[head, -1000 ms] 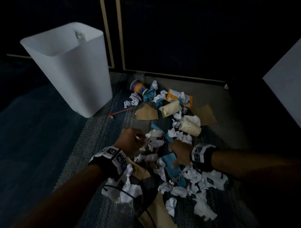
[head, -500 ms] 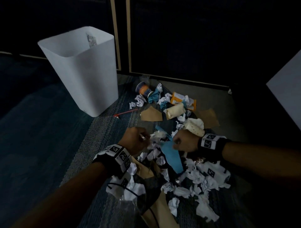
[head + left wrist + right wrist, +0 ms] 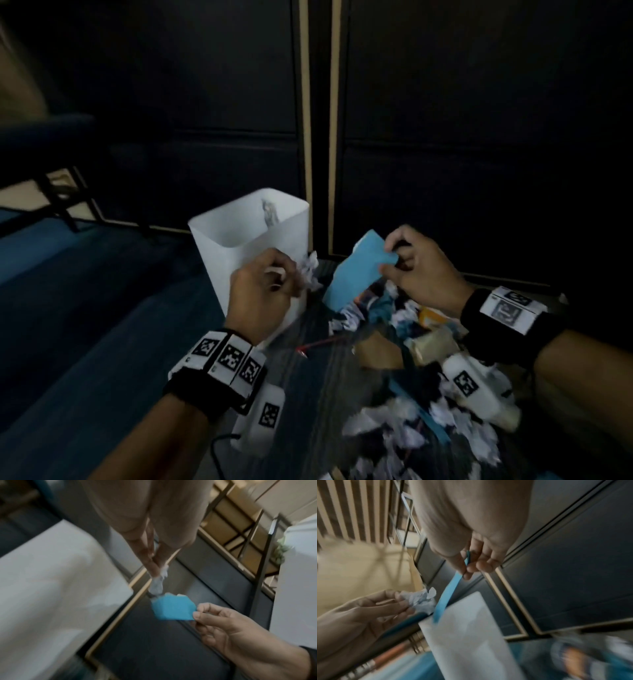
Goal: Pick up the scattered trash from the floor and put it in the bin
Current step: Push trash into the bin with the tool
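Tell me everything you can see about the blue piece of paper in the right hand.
The blue paper is a flat, matte sheet with an uneven, torn-looking edge. The right hand pinches one corner between thumb and fingers, so it hangs tilted in the air near the white bin, beside the crumpled white paper in the left hand.

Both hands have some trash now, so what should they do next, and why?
Probably carry both hands a bit farther over the white bin and let go. The left hand holds a crumpled white paper and the right hand pinches a blue paper, both lifted off the floor beside the bin's open top, not yet above it.
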Demonstrator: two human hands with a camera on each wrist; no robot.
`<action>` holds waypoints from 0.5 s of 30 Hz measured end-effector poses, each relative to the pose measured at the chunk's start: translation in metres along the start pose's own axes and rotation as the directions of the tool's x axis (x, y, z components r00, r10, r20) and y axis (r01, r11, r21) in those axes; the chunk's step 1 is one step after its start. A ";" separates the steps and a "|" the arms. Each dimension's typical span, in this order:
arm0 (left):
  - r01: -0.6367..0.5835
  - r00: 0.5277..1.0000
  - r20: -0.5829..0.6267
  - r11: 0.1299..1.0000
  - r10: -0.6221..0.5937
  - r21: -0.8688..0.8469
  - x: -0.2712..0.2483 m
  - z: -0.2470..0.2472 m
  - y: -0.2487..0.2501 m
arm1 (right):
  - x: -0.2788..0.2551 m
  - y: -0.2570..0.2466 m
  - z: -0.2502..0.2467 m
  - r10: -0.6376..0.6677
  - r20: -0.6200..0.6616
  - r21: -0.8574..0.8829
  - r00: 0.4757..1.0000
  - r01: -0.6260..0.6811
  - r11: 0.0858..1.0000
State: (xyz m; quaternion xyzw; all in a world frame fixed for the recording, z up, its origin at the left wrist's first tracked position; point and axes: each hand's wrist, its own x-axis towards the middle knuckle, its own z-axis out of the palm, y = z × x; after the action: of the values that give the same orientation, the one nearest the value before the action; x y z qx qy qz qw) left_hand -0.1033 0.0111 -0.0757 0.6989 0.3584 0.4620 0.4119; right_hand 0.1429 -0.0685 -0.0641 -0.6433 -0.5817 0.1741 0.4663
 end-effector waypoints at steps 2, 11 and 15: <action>-0.036 0.992 -0.124 0.997 0.028 -0.063 0.022 -0.017 0.012 | 0.025 -0.017 0.012 -0.076 -0.089 0.024 0.993 0.078 0.997; 0.002 0.905 -0.415 0.976 0.091 0.217 0.083 -0.058 -0.001 | 0.111 -0.059 0.111 -0.112 -0.242 0.196 0.964 0.162 0.967; 0.030 0.922 -0.374 0.944 0.102 0.329 0.083 -0.061 -0.023 | 0.121 -0.054 0.145 -0.062 -0.159 0.203 0.985 0.095 0.975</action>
State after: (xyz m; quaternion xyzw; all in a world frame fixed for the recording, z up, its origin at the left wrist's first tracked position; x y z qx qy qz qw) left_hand -0.1374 0.1088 -0.0528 0.6595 0.4913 0.5319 0.2021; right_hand 0.0318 0.0933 -0.0557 -0.5783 -0.5479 0.1664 0.5811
